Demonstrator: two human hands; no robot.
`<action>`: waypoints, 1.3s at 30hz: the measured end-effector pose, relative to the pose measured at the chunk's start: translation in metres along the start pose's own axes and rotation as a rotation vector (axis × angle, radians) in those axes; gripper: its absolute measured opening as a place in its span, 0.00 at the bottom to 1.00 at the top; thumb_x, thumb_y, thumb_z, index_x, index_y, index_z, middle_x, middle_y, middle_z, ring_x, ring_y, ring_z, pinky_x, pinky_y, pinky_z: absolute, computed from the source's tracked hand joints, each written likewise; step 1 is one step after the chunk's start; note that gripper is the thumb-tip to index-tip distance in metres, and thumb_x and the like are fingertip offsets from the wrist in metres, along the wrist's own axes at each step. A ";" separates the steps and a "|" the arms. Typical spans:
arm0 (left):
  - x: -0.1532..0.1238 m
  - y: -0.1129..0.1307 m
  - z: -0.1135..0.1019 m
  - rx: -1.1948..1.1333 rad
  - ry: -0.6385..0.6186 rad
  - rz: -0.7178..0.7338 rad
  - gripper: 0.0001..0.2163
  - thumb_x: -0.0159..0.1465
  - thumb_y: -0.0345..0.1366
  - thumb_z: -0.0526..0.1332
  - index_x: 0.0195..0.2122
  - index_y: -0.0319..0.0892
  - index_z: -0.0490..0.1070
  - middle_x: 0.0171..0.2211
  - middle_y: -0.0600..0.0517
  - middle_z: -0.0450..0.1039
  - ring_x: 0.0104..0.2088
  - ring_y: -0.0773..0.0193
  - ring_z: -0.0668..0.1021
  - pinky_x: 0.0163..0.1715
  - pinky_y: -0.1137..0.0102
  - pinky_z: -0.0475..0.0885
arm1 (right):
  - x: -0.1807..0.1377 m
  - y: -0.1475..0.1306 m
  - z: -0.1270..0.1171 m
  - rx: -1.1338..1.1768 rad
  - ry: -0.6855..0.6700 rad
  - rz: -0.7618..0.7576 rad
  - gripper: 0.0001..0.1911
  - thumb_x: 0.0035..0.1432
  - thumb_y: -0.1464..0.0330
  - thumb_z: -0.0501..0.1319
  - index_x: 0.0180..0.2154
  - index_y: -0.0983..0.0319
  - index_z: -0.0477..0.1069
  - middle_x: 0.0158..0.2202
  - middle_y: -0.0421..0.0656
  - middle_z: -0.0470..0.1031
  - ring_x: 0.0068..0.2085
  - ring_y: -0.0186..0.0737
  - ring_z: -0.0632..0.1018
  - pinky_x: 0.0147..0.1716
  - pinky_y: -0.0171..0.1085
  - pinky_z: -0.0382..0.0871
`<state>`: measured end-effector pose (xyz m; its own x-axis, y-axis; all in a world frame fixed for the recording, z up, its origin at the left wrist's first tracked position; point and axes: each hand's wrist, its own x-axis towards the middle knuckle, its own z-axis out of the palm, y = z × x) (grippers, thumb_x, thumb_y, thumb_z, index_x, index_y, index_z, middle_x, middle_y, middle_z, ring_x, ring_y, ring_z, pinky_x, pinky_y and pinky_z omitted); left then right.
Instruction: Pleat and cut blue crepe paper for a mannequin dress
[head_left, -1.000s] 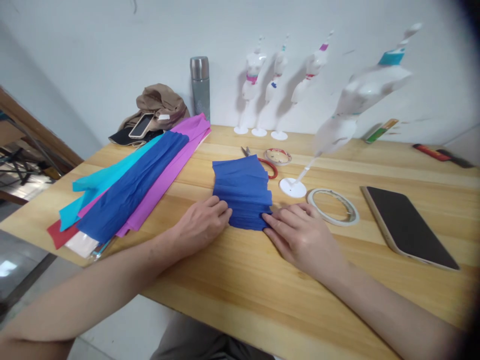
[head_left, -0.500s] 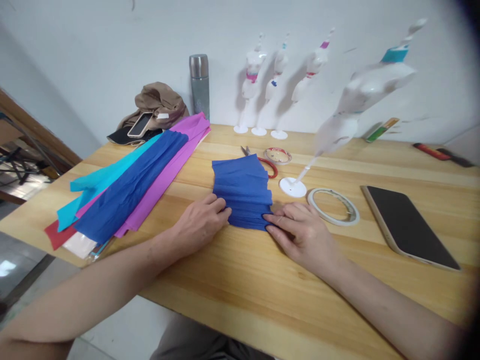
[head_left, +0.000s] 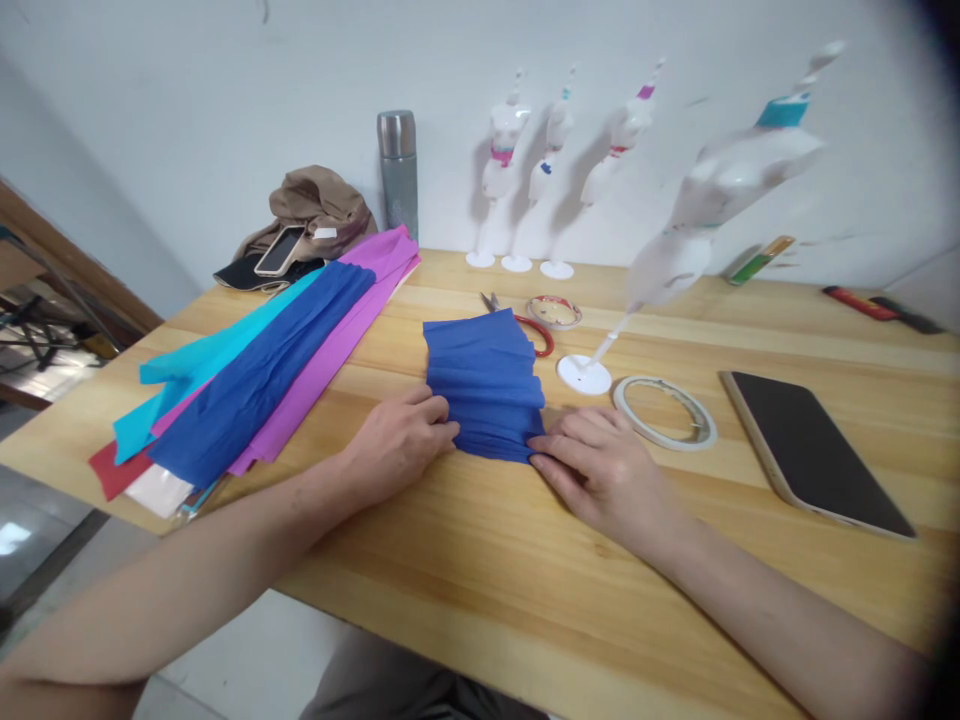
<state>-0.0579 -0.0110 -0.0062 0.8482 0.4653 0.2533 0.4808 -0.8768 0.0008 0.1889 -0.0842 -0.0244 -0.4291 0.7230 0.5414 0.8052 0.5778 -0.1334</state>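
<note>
A pleated sheet of dark blue crepe paper (head_left: 484, 380) lies on the wooden table (head_left: 525, 560) in front of me. My left hand (head_left: 401, 440) pinches its near left edge, fingers curled on the folds. At the near right corner my right hand (head_left: 600, 465) presses and pinches the paper with its fingertips. Both hands rest on the tabletop.
Long strips of cyan, blue, magenta and red crepe paper (head_left: 255, 370) lie at the left. Behind the sheet are red-handled scissors (head_left: 529, 325), a tape roll (head_left: 555, 312), a white doll bust on a stand (head_left: 675, 240) and a tape ring (head_left: 664, 410). A phone (head_left: 814, 450) lies at the right.
Both hands have shifted slightly along the near edge of the blue paper, gathering its folds a little tighter. Nothing else has moved.
</note>
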 end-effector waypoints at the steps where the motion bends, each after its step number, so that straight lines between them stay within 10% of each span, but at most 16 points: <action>1: 0.000 0.000 0.000 -0.008 0.003 -0.001 0.15 0.69 0.37 0.51 0.28 0.41 0.73 0.29 0.50 0.69 0.33 0.63 0.69 0.30 0.70 0.63 | 0.000 0.000 0.000 0.000 0.007 -0.012 0.08 0.61 0.71 0.58 0.33 0.63 0.76 0.27 0.44 0.73 0.32 0.42 0.71 0.35 0.42 0.62; 24: -0.002 -0.008 -0.004 -0.141 0.091 -0.008 0.12 0.66 0.32 0.56 0.27 0.41 0.75 0.30 0.50 0.73 0.35 0.64 0.73 0.35 0.71 0.70 | 0.002 -0.001 -0.001 0.026 0.022 -0.068 0.06 0.60 0.73 0.59 0.31 0.64 0.73 0.27 0.44 0.73 0.33 0.41 0.71 0.38 0.44 0.63; 39: 0.004 -0.009 -0.008 -0.392 -0.086 -0.321 0.03 0.59 0.29 0.63 0.29 0.41 0.75 0.33 0.52 0.75 0.37 0.63 0.76 0.38 0.70 0.70 | 0.001 0.002 0.004 -0.013 -0.087 0.102 0.07 0.62 0.71 0.56 0.31 0.62 0.71 0.29 0.44 0.73 0.33 0.43 0.72 0.33 0.41 0.61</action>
<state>-0.0605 -0.0024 0.0021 0.6950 0.7120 0.1002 0.6142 -0.6603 0.4323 0.1889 -0.0808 -0.0279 -0.3780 0.8082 0.4516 0.8515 0.4950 -0.1730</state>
